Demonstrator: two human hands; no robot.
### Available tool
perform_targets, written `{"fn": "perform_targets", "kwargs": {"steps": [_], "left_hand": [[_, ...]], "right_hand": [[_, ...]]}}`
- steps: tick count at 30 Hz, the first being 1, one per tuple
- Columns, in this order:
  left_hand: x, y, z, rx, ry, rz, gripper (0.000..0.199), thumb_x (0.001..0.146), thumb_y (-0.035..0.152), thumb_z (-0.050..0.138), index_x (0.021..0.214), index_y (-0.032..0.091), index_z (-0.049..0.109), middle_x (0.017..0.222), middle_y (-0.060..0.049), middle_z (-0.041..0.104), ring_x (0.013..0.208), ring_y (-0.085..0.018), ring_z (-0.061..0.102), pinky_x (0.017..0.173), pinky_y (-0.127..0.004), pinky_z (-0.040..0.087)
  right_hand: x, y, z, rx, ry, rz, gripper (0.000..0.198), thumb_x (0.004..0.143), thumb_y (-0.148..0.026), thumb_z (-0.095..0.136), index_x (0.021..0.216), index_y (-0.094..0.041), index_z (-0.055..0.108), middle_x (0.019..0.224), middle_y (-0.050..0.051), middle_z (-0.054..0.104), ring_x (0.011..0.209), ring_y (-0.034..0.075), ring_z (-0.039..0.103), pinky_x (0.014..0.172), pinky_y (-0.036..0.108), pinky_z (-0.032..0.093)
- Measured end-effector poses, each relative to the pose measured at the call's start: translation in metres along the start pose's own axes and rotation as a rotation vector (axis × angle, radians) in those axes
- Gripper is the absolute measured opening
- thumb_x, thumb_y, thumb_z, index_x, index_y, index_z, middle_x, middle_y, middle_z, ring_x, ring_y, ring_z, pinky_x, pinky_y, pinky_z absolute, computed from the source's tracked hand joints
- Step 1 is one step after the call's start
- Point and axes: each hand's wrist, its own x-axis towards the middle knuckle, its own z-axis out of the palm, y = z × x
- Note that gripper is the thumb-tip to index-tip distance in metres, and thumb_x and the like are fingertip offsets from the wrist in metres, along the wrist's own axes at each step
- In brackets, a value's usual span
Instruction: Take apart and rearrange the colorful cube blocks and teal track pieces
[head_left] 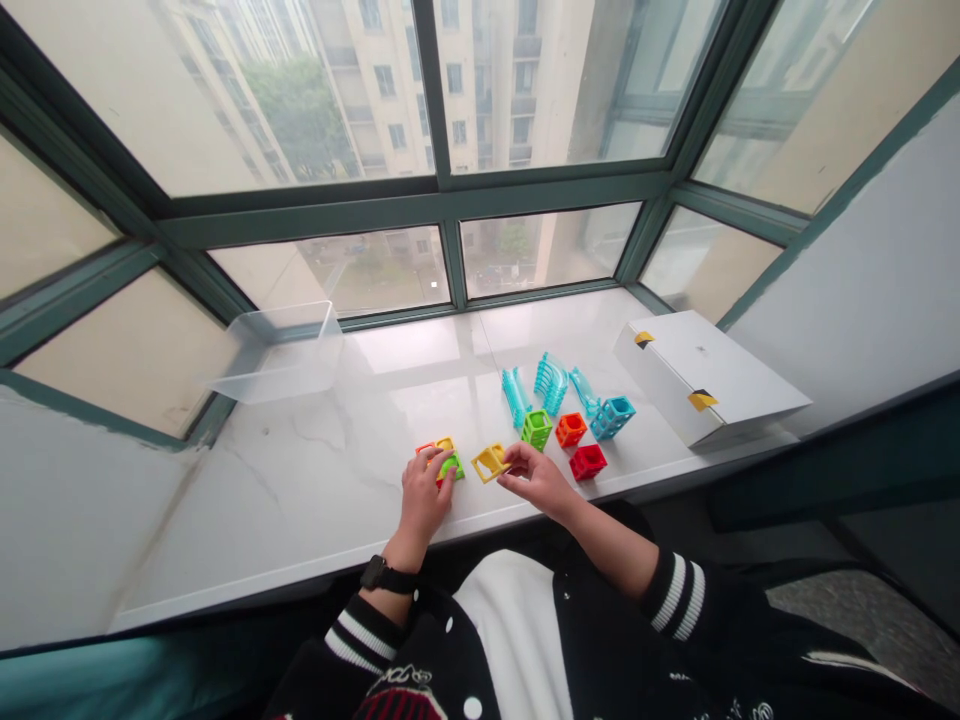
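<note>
My right hand (536,480) pinches a yellow plastic block (489,462) with open sides, near the front edge of the sill. Just left of it, my left hand (427,492) closes over a small cluster of joined blocks (452,466) in yellow, green and orange-red; the fingers hide part of it. Beyond my right hand stand a green block piece (536,429), an orange block (571,430) and a red block (588,462). A blue block piece (613,417) is farther right.
Translucent turquoise track pieces (551,383) lie behind the blocks. A clear plastic bin (289,355) stands at the back left of the white marble sill (300,480). A white box (709,370) with yellow-black tabs is at the right. Green-framed windows (405,212) border the back.
</note>
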Motion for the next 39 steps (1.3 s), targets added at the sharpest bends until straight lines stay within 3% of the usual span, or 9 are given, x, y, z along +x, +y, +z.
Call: {"fn": "perform_targets", "kwargs": {"steps": [6, 12, 15, 20, 24, 29, 39], "left_hand": [[-0.008, 0.036, -0.014, -0.386, -0.101, 0.126, 0.044, 0.108, 0.040, 0.044, 0.148, 0.026, 0.054, 0.147, -0.012, 0.061, 0.141, -0.028, 0.055, 0.119, -0.050, 0.045], [-0.014, 0.064, -0.004, -0.446, -0.071, 0.111, 0.073, 0.095, 0.048, 0.072, 0.155, 0.025, 0.040, 0.143, -0.015, 0.063, 0.127, -0.030, 0.065, 0.108, -0.049, 0.055], [-0.013, 0.074, -0.001, -0.466, -0.013, 0.046, 0.061, 0.099, 0.048, 0.066, 0.150, 0.023, 0.046, 0.136, -0.015, 0.066, 0.121, -0.029, 0.068, 0.103, -0.047, 0.057], [-0.010, 0.080, -0.007, -0.503, -0.017, -0.005, 0.039, 0.101, 0.047, 0.062, 0.132, 0.023, 0.058, 0.123, -0.011, 0.072, 0.112, -0.027, 0.072, 0.099, -0.044, 0.059], [-0.010, 0.077, -0.008, -0.498, 0.004, -0.040, 0.037, 0.100, 0.045, 0.064, 0.129, 0.023, 0.061, 0.121, -0.011, 0.074, 0.109, -0.027, 0.072, 0.099, -0.045, 0.058], [-0.012, 0.076, -0.005, -0.487, -0.032, -0.037, 0.038, 0.098, 0.044, 0.064, 0.130, 0.023, 0.061, 0.121, -0.011, 0.074, 0.110, -0.028, 0.072, 0.099, -0.046, 0.058], [-0.017, 0.077, 0.011, -0.415, -0.019, 0.001, 0.040, 0.097, 0.036, 0.064, 0.134, 0.024, 0.057, 0.123, -0.011, 0.070, 0.111, -0.028, 0.069, 0.100, -0.047, 0.057]], "right_hand": [[0.001, -0.003, 0.003, 0.194, 0.086, 0.056, 0.052, 0.079, -0.065, 0.083, 0.094, -0.025, 0.055, 0.087, 0.000, 0.068, 0.086, 0.020, 0.070, 0.086, 0.037, 0.057], [-0.004, -0.009, 0.009, 0.261, 0.038, 0.080, 0.049, 0.083, -0.065, 0.080, 0.096, -0.023, 0.058, 0.094, 0.002, 0.072, 0.088, 0.020, 0.070, 0.091, 0.039, 0.057], [-0.006, -0.010, 0.011, 0.250, -0.025, 0.081, 0.050, 0.083, -0.066, 0.080, 0.096, -0.023, 0.059, 0.095, 0.003, 0.071, 0.091, 0.021, 0.070, 0.092, 0.040, 0.057], [-0.009, -0.003, 0.013, 0.175, -0.079, 0.056, 0.047, 0.087, -0.066, 0.075, 0.099, -0.023, 0.061, 0.096, 0.002, 0.070, 0.095, 0.021, 0.070, 0.092, 0.039, 0.057], [-0.011, 0.002, 0.011, 0.073, 0.000, 0.010, 0.046, 0.089, -0.059, 0.076, 0.115, -0.025, 0.059, 0.115, 0.006, 0.068, 0.109, 0.023, 0.069, 0.095, 0.040, 0.058], [-0.015, -0.004, 0.010, -0.060, 0.036, -0.070, 0.060, 0.088, -0.048, 0.079, 0.138, -0.027, 0.054, 0.139, 0.012, 0.059, 0.118, 0.025, 0.067, 0.094, 0.041, 0.062], [-0.016, -0.004, 0.016, -0.273, 0.125, -0.112, 0.060, 0.085, -0.040, 0.080, 0.139, -0.027, 0.056, 0.136, 0.011, 0.058, 0.115, 0.026, 0.067, 0.094, 0.043, 0.064]]}}
